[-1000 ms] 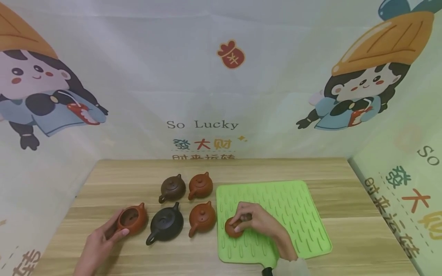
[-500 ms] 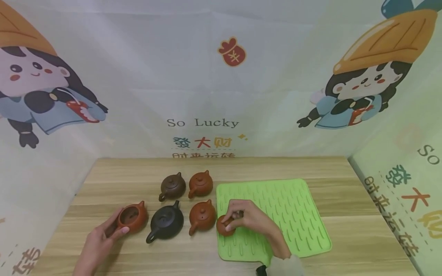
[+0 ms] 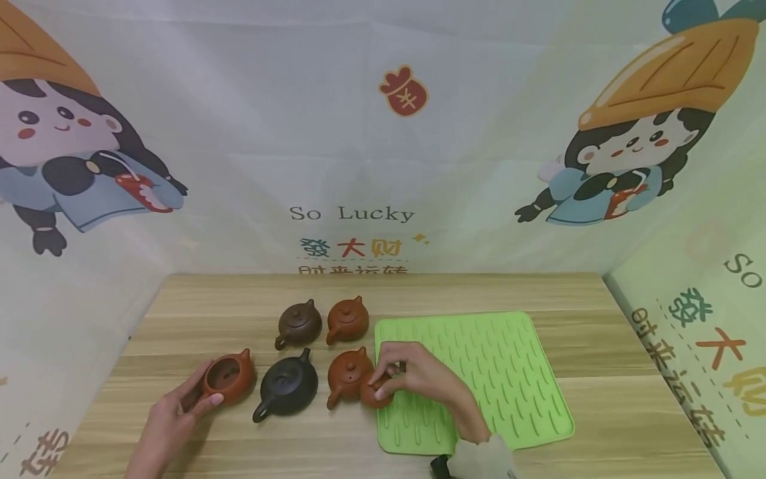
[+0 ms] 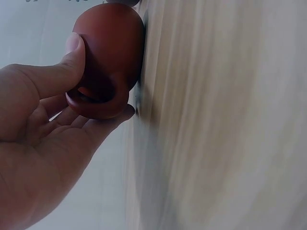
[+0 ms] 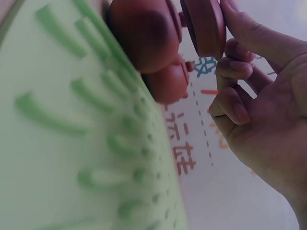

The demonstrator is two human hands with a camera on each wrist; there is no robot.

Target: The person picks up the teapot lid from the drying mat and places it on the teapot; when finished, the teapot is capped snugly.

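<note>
My left hand (image 3: 170,420) grips a lidless red-brown clay teapot (image 3: 244,382), thumb at its near side, fingers behind it; its open mouth faces up. In the left wrist view the teapot (image 4: 112,43) has its loop handle between thumb and fingers. My right hand (image 3: 425,376) pinches a round red-brown teapot lid (image 5: 209,26), held above the table. In the head view the lid overlaps the right side of a lidded red teapot (image 3: 342,376). Between the left hand's teapot and that one stands a flat black teapot (image 3: 293,389).
Behind them stand a dark brown teapot (image 3: 300,324) and another red teapot (image 3: 350,319), both lidded. A green ridged mat (image 3: 479,346) lies on the right of the wooden table (image 3: 634,406). A printed cloth (image 3: 335,133) hangs at the back and sides.
My right hand has moved left with the lid, from over the green mat to beside the lidded red teapot. The left hand and its teapot have stayed in place.
</note>
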